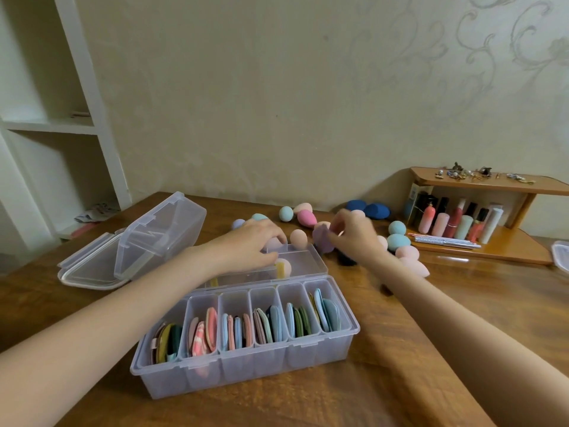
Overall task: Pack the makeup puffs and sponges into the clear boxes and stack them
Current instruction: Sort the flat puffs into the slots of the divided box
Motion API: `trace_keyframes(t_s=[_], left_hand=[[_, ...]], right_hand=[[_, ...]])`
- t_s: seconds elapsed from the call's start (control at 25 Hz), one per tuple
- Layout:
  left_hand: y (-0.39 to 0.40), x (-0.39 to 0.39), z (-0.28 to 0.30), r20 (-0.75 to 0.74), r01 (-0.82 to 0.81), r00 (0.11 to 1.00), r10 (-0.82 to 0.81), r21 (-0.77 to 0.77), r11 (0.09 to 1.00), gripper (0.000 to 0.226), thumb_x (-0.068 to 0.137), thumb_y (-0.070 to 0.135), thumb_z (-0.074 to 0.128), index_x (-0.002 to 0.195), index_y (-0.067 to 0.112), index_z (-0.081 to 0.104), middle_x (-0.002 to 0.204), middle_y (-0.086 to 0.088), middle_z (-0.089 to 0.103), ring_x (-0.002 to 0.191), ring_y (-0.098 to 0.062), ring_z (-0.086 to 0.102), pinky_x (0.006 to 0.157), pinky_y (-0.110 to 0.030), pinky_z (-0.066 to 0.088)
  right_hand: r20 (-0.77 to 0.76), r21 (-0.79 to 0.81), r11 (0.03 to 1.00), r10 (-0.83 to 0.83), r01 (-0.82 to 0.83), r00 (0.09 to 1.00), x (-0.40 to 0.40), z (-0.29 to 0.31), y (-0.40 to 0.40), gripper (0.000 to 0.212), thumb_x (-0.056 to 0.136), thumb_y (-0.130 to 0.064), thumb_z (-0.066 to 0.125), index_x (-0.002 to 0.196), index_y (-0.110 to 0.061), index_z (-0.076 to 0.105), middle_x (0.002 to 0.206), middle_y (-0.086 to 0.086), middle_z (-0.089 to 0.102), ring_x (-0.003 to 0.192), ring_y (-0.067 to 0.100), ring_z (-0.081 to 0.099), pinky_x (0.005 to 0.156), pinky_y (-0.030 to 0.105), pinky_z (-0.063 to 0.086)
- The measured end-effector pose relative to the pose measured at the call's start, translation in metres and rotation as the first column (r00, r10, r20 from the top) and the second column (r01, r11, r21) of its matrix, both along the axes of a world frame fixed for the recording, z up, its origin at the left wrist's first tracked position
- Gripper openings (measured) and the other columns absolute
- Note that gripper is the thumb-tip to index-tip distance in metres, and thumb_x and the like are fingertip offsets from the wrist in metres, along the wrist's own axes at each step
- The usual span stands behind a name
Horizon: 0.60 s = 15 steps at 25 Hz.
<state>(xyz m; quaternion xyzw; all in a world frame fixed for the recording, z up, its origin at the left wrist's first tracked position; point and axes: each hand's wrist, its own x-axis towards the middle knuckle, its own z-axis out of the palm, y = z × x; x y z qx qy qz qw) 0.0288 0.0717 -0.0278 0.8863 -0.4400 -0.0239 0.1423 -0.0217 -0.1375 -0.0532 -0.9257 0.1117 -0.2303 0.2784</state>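
Patterned beige wallpaper is seen behind a wooden desk (385, 349) from the head view. Nearest the camera, a clear divided box (246, 343) is filled with flat makeup puffs (240, 329) set on edge in its compartments. Just behind it, a second clear box (295, 265) is reached into by the left hand (251, 241), fingers curled around a pink sponge (272, 243). A lilac sponge (323, 238) is pinched in the right hand (354, 234). Loose egg-shaped sponges (397, 238) are scattered beyond. An open lid (160, 235) lies at left, cosmetics bottles (455, 221) at right.
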Motion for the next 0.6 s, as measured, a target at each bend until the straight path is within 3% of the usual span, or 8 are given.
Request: trace_keyframes(t_s=[0.08, 0.16, 0.24, 0.4, 0.52, 0.6], left_hand=[[0.005, -0.016, 0.002, -0.032, 0.039, 0.999, -0.043, -0.104, 0.994, 0.029, 0.091, 0.022, 0.053, 0.120, 0.026, 0.057, 0.127, 0.007, 0.052, 0.114, -0.008, 0.047, 0.097, -0.027, 0.040], [0.009, -0.035, -0.001, -0.108, 0.106, 0.986, -0.123, -0.152, 0.983, 0.029, 0.091, 0.021, 0.054, 0.118, 0.028, 0.058, 0.122, 0.010, 0.053, 0.117, -0.006, 0.048, 0.100, -0.028, 0.040], [0.012, -0.051, -0.005, -0.124, 0.179, 0.973, -0.195, -0.129, 0.975, 0.030, 0.091, 0.020, 0.054, 0.118, 0.031, 0.058, 0.119, 0.013, 0.055, 0.113, -0.005, 0.051, 0.098, -0.029, 0.044], [0.010, -0.070, -0.008, -0.078, 0.292, 0.951, -0.298, -0.085, 0.953, 0.033, 0.093, 0.020, 0.050, 0.123, 0.031, 0.056, 0.126, 0.016, 0.055, 0.113, -0.002, 0.051, 0.096, -0.027, 0.045], [0.004, -0.080, -0.008, 0.018, 0.335, 0.942, -0.335, -0.013, 0.942, 0.040, 0.093, 0.017, 0.048, 0.129, 0.033, 0.051, 0.135, 0.012, 0.049, 0.119, -0.002, 0.038, 0.101, -0.023, 0.035], [-0.001, -0.085, -0.010, 0.100, 0.351, 0.929, -0.355, 0.061, 0.934, 0.041, 0.094, 0.019, 0.046, 0.132, 0.033, 0.048, 0.139, 0.012, 0.047, 0.128, -0.008, 0.031, 0.106, -0.027, 0.030]], right_hand=[[0.133, 0.120, 0.992, -0.052, 0.036, 0.990, -0.019, 0.027, 0.004, 0.019, 0.086, -0.014, 0.061, 0.103, -0.008, 0.053, 0.078, -0.002, 0.056, 0.072, 0.012, 0.055, 0.060, 0.016, 0.044], [0.131, 0.151, 0.988, 0.001, -0.021, 0.991, -0.039, 0.050, 0.011, 0.026, 0.085, -0.011, 0.062, 0.108, -0.008, 0.051, 0.079, 0.000, 0.059, 0.075, 0.016, 0.058, 0.066, 0.025, 0.050], [-0.016, 0.062, 0.994, 0.095, -0.094, 0.995, -0.054, 0.063, 0.025, 0.023, 0.083, -0.013, 0.064, 0.104, -0.008, 0.056, 0.083, 0.003, 0.063, 0.079, 0.018, 0.059, 0.071, 0.032, 0.053], [-0.286, -0.225, 0.940, 0.189, -0.257, 0.939, -0.074, 0.064, 0.051, 0.013, 0.082, -0.016, 0.063, 0.095, -0.013, 0.064, 0.072, -0.009, 0.051, 0.066, 0.006, 0.048, 0.054, 0.016, 0.036], [-0.343, -0.295, 0.912, 0.176, -0.283, 0.923, -0.080, 0.057, 0.058, 0.015, 0.083, -0.019, 0.063, 0.097, -0.013, 0.061, 0.071, -0.009, 0.047, 0.063, 0.004, 0.041, 0.053, 0.014, 0.032], [-0.331, -0.296, 0.914, 0.173, -0.276, 0.928, -0.082, 0.055, 0.058, 0.016, 0.084, -0.020, 0.064, 0.098, -0.012, 0.061, 0.073, -0.008, 0.050, 0.067, 0.007, 0.045, 0.058, 0.016, 0.040]])
